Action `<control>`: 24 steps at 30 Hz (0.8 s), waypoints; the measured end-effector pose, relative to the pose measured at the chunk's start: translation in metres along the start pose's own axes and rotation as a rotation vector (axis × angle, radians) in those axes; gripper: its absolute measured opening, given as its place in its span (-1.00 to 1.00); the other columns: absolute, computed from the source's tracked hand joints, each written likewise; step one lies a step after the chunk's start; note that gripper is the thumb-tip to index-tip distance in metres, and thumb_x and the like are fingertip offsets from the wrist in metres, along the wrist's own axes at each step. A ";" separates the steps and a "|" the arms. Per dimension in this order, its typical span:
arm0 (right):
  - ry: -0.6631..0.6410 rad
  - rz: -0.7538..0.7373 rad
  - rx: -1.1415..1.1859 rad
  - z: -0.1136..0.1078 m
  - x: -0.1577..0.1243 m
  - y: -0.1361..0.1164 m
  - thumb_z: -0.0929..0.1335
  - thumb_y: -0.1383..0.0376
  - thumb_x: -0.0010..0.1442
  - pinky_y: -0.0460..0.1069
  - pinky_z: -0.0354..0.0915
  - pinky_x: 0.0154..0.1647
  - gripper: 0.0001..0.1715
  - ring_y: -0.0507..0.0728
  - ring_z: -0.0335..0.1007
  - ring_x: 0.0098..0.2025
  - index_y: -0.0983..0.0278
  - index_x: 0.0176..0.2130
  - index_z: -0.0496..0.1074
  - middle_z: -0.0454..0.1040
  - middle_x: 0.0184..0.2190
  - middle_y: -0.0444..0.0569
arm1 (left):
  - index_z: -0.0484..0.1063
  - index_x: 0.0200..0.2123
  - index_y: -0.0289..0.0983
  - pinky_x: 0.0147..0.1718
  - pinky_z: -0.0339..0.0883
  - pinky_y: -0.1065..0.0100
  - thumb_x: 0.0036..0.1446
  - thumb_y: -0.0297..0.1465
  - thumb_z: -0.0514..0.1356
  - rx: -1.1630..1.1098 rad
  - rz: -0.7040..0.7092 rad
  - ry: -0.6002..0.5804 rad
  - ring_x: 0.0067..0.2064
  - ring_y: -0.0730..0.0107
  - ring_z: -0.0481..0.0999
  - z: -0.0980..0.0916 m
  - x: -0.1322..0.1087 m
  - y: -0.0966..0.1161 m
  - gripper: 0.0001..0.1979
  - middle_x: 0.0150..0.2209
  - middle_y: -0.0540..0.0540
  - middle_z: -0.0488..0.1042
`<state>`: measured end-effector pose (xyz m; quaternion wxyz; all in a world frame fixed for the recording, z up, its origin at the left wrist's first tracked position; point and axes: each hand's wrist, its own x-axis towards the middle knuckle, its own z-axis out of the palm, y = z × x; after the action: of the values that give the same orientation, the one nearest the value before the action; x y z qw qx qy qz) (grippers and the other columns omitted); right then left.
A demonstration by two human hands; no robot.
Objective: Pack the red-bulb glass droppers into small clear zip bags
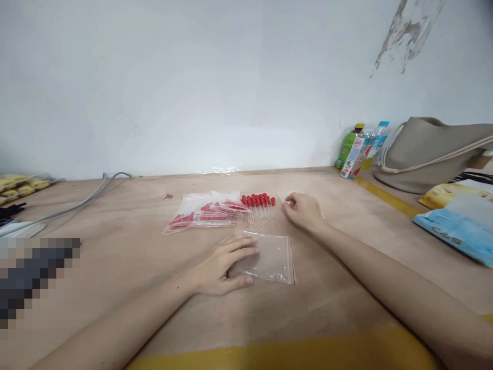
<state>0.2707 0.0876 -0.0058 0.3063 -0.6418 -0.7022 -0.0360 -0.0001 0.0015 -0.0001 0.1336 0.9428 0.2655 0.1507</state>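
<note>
While the left hand (225,267) lies palm down on the wooden table (346,298), its fingers are spread flat over the left end of an empty zip bag (275,259). The thumb lies along the bag's near edge, so the hand presses rather than grasps. Its forearm comes in low from the near left. Farther off and to the right, the right hand (304,210) rests on the table with its arm stretched in from the near right corner. Its fingers are curled in and the tips drawn into a narrow pinch; whether anything sits between them cannot be told. Just left of that hand lies a row of red-capped droppers (259,203), and left again, touching the row, a pile of filled bags (202,213). The empty zip bag lies flat just nearer than the row.
</note>
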 end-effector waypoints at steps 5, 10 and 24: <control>-0.280 0.299 0.017 0.012 0.033 -0.032 0.33 0.22 -0.03 0.10 0.22 -0.32 -0.66 0.34 0.40 -0.21 0.33 -0.22 0.39 0.46 -0.24 0.25 | 0.08 0.19 -0.12 0.12 0.01 0.02 0.18 -0.18 0.05 0.042 -0.030 -0.046 0.21 0.13 0.10 0.000 0.001 -0.002 -0.49 0.22 -0.13 0.08; -0.367 0.395 0.047 0.021 0.051 -0.046 0.43 0.37 -0.20 0.11 0.25 -0.34 -0.55 0.37 0.43 -0.26 0.39 -0.22 0.39 0.48 -0.38 0.29 | 0.20 0.13 -0.11 0.07 0.06 0.01 0.15 -0.16 0.08 0.036 -0.035 0.002 0.15 0.09 0.19 -0.002 0.001 0.001 -0.52 0.16 -0.12 0.21; 0.044 0.317 0.979 -0.008 -0.058 0.001 0.25 0.11 0.06 -0.09 0.23 -0.67 -0.34 -0.05 0.20 -0.65 0.25 0.07 -0.07 0.25 -0.44 -0.20 | 0.34 0.03 -0.22 0.03 0.20 0.15 0.05 -0.22 0.19 -0.065 -0.107 0.104 0.05 0.18 0.32 0.004 0.004 0.002 -0.54 0.04 -0.18 0.32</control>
<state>0.2745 0.0334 -0.0274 0.5870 -0.5209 -0.5244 0.3303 0.0056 0.0014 -0.0020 0.1582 0.9134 0.3169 0.2007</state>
